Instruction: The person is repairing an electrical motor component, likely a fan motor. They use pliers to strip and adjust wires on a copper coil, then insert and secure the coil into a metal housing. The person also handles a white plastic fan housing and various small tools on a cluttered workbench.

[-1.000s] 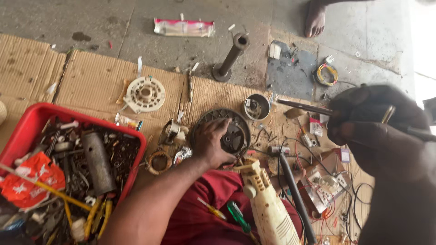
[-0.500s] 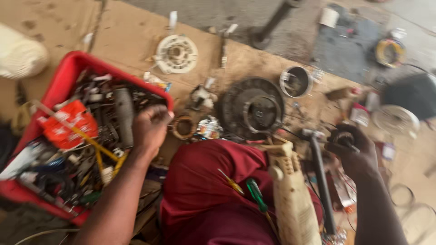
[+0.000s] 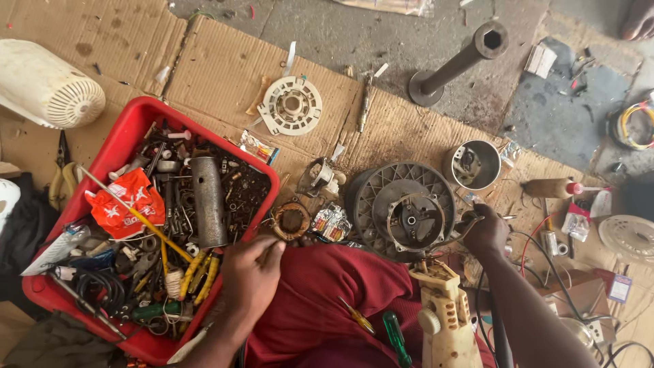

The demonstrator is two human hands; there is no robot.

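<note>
My left hand [image 3: 248, 272] rests at the near-right rim of a red plastic tray [image 3: 129, 119] full of screws, bolts, pliers and a grey metal cylinder [image 3: 208, 201]. Its fingers are pinched together; whether they hold a small part is hidden. My right hand [image 3: 485, 232] grips a thin metal tool [image 3: 465, 221], whose tip touches the right edge of a dark round ribbed housing [image 3: 402, 208] lying on the cardboard. Between my arms is my lap in red cloth [image 3: 320, 300].
Around the housing are a copper coil ring [image 3: 291, 220], a metal cup [image 3: 475, 163], a white round plastic part [image 3: 293, 105] and a metal pipe stand [image 3: 456, 65]. A cream drill body [image 3: 446, 320] and screwdrivers [image 3: 395, 337] lie on my lap. A white fan cover [image 3: 48, 88] sits far left, with wires at the right.
My left hand has come out of the tray to its near rim. My right hand has moved up to the housing's edge with the tool. The view has shifted left.
</note>
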